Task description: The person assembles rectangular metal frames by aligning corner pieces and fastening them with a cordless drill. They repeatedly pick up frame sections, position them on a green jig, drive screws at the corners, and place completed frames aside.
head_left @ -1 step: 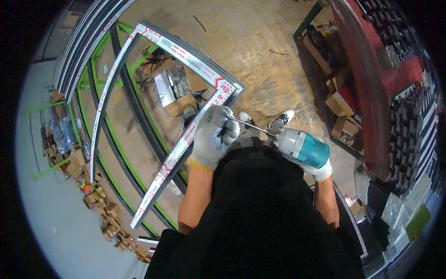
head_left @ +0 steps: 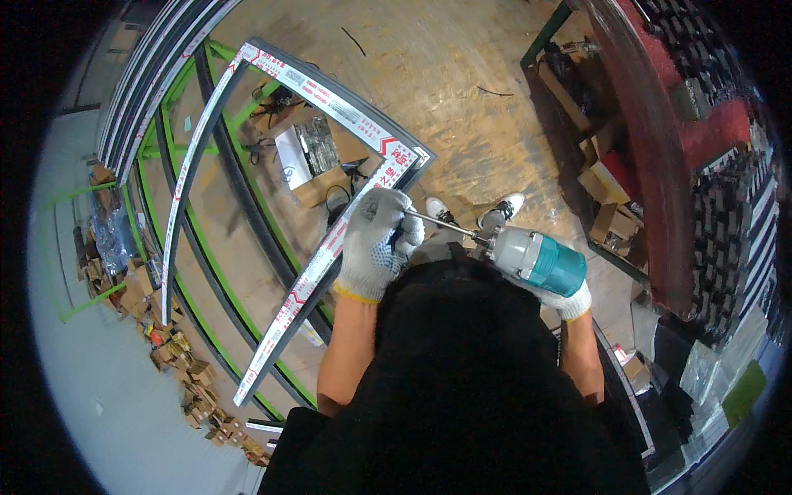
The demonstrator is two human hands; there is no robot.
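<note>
A teal and grey power drill is in my right hand, which wears a white knitted glove. Its fingers are mostly hidden beneath the tool. From the drill a long thin metal bit points left to my gloved left hand. The left fingers are closed around the bit's tip; whether a small part is pinched there cannot be made out. That hand rests against the inner-right bar of a dark frame covered with white and red printed protective film. The frame lies tilted, with one corner just beyond my left hand.
Green rack bars and dark profiles run under the frame. An open cardboard box with a white sheet stands below it. Long profiles are stacked at far left. A dark red rack with stacked profiles stands right.
</note>
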